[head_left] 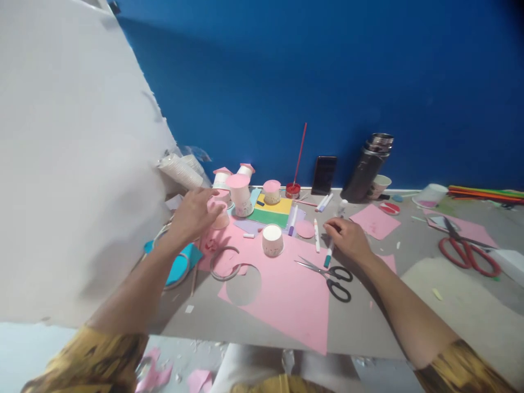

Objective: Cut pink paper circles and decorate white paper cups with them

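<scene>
My left hand reaches across the table's left side, its fingers bent around a pink-topped paper cup. Just behind it, a tall paper-cup stack carries a pink disc. My right hand rests low, fingers curled together; whatever they hold is hidden. Directly below those fingers lies a marker with a teal cap. A white marker and a pink paper disc are to its left. Between my hands, an upside-down paper cup stands on a pink sheet, beside black-handled scissors.
A tape ring lies at the left near stacked paper cups. Along the back stand a red pot with a stick, a phone and a dark flask. Red-handled scissors are at the right.
</scene>
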Motion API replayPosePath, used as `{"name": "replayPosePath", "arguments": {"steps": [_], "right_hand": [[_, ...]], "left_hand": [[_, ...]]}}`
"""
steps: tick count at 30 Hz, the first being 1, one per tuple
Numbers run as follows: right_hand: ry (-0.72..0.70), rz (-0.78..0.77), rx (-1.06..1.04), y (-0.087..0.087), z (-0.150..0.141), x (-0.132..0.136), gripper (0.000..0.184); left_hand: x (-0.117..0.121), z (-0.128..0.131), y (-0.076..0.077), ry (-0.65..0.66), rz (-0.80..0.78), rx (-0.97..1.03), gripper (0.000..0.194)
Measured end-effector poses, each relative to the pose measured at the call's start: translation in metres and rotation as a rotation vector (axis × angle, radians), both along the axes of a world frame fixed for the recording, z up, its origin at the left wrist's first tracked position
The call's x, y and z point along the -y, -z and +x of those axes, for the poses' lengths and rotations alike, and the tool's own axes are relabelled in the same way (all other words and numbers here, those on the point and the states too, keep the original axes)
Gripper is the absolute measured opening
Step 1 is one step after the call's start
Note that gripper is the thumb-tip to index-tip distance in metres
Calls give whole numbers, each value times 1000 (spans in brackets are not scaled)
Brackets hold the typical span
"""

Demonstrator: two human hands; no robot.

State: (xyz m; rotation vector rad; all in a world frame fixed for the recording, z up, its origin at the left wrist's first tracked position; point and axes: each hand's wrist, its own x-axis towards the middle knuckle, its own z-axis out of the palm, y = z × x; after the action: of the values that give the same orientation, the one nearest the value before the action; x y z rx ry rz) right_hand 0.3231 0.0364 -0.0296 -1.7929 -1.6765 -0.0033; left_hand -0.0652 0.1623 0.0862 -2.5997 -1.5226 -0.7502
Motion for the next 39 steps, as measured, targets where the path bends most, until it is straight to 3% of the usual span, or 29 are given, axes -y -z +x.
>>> {"name": "replayPosePath", "arguments": {"steps": [4, 7, 11, 16, 21, 25, 31, 36, 39], "right_hand": [[-85, -58, 81, 1, -10, -9, 28], [-124, -112, 152, -3, -15, -17, 47], [-161, -196, 243, -14, -20, -22, 67], [-190, -287, 330, -26, -31, -31, 59], [-174, -339, 358, -23, -42, -37, 41], [-190, -335, 340, -21, -44, -29, 47], [-176, -284, 265, -24, -43, -21, 22], [-142, -231, 165, -25, -36, -24, 27], [-191, -233, 162, -31, -32, -19, 26]], "left_hand": [[39, 23, 8, 112, -197, 155, 41], [54, 39, 22, 278, -328, 159, 64], [55, 52, 42, 416, -465, 138, 88], [51, 54, 62, 443, -550, 207, 99], [49, 51, 80, 411, -572, 295, 92], [47, 52, 88, 438, -509, 335, 81], [49, 52, 86, 426, -462, 382, 68], [51, 53, 85, 418, -462, 431, 60], [52, 54, 84, 403, -449, 446, 56]]}}
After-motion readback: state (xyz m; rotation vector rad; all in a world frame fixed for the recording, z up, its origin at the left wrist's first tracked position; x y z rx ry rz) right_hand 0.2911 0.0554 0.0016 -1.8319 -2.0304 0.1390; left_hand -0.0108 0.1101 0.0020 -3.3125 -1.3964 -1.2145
